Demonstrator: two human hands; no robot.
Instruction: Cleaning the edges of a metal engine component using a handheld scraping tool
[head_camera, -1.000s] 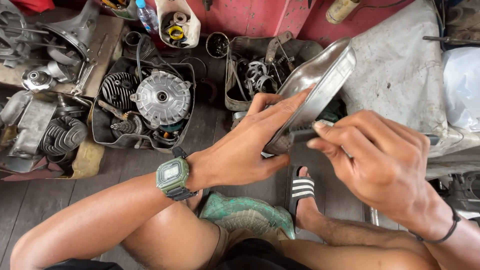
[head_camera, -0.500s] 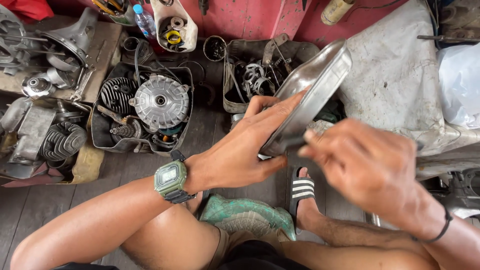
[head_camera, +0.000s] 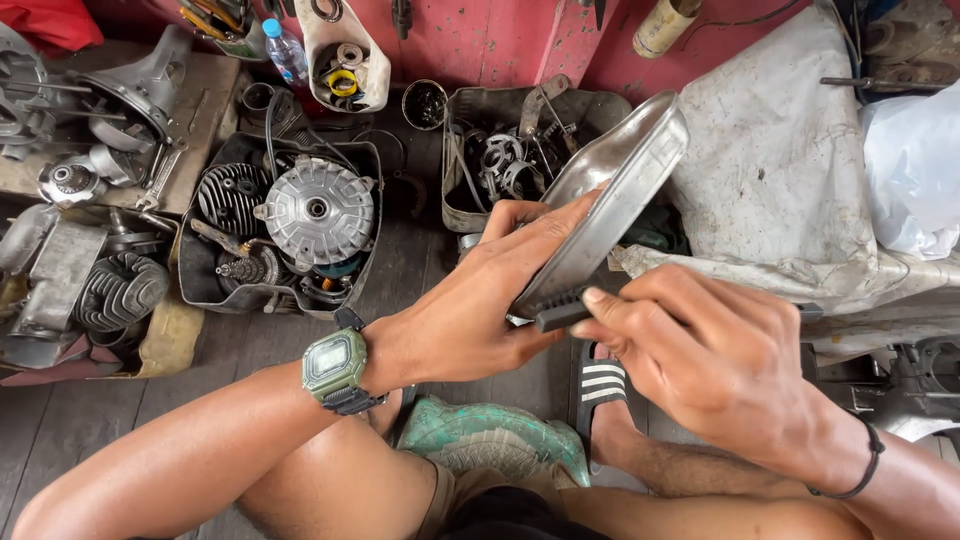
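One curved, dull metal cover (head_camera: 620, 190) held up mid-frame, over 2 trays (head_camera: 200, 285) of greasy ribbed engine pts. L hand (head_camera: 470, 300) clasped under it; R hand (head_camera: 700, 350) pinching 1 dark ridged tool (head_camera: 560, 313) at lower edge.

Two hands (head_camera: 480, 300), one metal cover (head_camera: 620, 190), one brush (head_camera: 560, 312), one wristwatch (head_camera: 333, 368), two parts trays (head_camera: 200, 285).
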